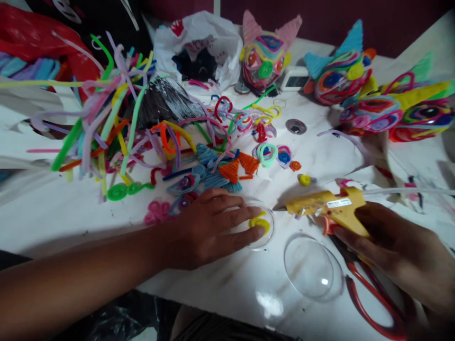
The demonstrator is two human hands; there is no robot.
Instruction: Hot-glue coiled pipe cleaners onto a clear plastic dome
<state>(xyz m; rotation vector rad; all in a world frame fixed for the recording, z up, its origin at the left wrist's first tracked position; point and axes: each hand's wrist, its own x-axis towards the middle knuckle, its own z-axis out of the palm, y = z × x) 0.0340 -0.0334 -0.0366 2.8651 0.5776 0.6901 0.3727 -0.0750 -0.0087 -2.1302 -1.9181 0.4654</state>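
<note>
My left hand [209,227] lies over a clear plastic half-dome [267,233], its fingers pressing a yellow pipe-cleaner coil [260,222] onto it. My right hand [394,248] grips a yellow hot glue gun [329,206], finger by the orange trigger, nozzle pointing left toward the dome and coil. A second clear half-dome [313,267] sits empty on the white table [71,213] between my hands.
Red-handled scissors [377,303] lie under my right hand. Loose pipe cleaners [106,123] and small coils [266,154] crowd the middle and left. Finished colourful eared masks [265,57] stand at the back and right. A white plastic bag [199,47] sits behind.
</note>
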